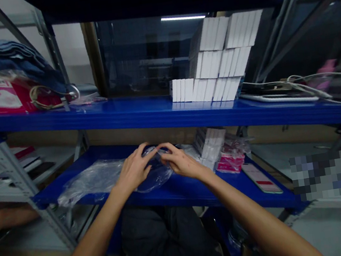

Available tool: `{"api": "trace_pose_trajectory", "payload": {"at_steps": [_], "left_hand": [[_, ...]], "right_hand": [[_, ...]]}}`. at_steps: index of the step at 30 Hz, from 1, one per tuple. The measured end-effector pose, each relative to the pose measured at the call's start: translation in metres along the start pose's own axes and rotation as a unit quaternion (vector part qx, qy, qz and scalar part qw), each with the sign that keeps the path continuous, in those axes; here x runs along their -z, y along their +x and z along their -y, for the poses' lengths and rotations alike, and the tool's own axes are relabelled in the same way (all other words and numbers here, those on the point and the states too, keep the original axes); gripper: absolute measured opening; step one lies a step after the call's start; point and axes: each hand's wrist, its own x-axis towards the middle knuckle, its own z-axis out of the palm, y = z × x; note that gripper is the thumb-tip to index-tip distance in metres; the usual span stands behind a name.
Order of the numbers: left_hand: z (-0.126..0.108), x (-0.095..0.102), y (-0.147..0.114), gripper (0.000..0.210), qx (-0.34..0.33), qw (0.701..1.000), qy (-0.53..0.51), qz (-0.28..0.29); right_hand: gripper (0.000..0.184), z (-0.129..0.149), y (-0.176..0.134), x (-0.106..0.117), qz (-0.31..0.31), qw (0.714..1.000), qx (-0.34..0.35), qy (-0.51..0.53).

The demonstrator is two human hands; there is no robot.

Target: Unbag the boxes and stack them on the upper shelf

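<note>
My left hand (135, 166) and my right hand (180, 160) meet over the lower blue shelf, fingertips close together. Pinched between their fingers is the upper edge of a clear plastic bag (155, 180), which hangs down toward the shelf's front edge. Left of it, more crumpled clear plastic bags (93, 179) lie on the shelf near my left hand. Beyond my right hand stands a small stack of white boxes (212, 141), beside pink packets in clear wrap (231, 159).
A phone (263, 179) lies at the right of the lower blue shelf (179, 188). The upper shelf (123, 113) carries stacked white boxes (215, 61), white cables (305, 86), a pink box (8, 94) and folded blue cloth (15, 57). Another person's arm (7, 218) shows at far left.
</note>
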Motion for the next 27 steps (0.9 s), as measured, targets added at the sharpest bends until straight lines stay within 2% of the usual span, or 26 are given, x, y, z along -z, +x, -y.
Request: {"api": "trace_pose_trajectory", "payload": {"at_steps": [2,5,7,9,12,14,16,19,22,24,25,27], "left_hand": [[0.001,-0.008,-0.002,0.085,0.062,0.997,0.052,0.019],[0.009,-0.019,-0.004,0.098,0.152,0.982,0.107,0.033],[0.014,-0.025,-0.003,0.096,0.162,0.98,0.113,0.022],[0.016,-0.031,0.0,0.081,0.155,0.985,0.073,-0.002],[0.012,-0.037,0.006,0.036,0.153,0.988,-0.004,-0.017],[0.007,-0.038,0.008,0.022,0.142,0.99,-0.006,-0.009],[0.002,-0.038,0.009,0.029,0.123,0.992,0.027,0.014],[-0.002,-0.035,0.007,0.039,0.121,0.986,0.084,0.077],[-0.009,-0.032,0.003,0.033,0.146,0.975,0.121,0.112],[-0.015,-0.03,0.001,0.029,0.164,0.97,0.133,0.119],[-0.018,-0.03,0.001,0.037,0.177,0.967,0.136,0.125],[-0.024,-0.031,0.001,0.071,0.208,0.957,0.135,0.15]], "right_hand": [[0.034,-0.007,-0.007,0.009,0.02,0.999,-0.037,-0.021],[0.035,-0.012,-0.013,0.018,0.047,0.983,-0.166,-0.071],[0.031,-0.013,-0.016,0.019,0.044,0.959,-0.264,-0.096],[0.022,-0.014,-0.018,0.016,0.016,0.94,-0.322,-0.113],[0.019,-0.018,-0.022,0.009,-0.014,0.944,-0.297,-0.141],[0.029,-0.022,-0.024,0.006,-0.007,0.953,-0.251,-0.169],[0.039,-0.026,-0.026,0.006,0.016,0.955,-0.224,-0.194],[0.036,-0.034,-0.029,0.008,0.069,0.949,-0.234,-0.202],[0.031,-0.038,-0.032,0.009,0.103,0.924,-0.312,-0.195],[0.029,-0.038,-0.034,0.007,0.087,0.907,-0.363,-0.194],[0.027,-0.037,-0.035,0.006,0.073,0.903,-0.376,-0.193],[0.025,-0.033,-0.038,0.004,0.057,0.902,-0.381,-0.194]]}}
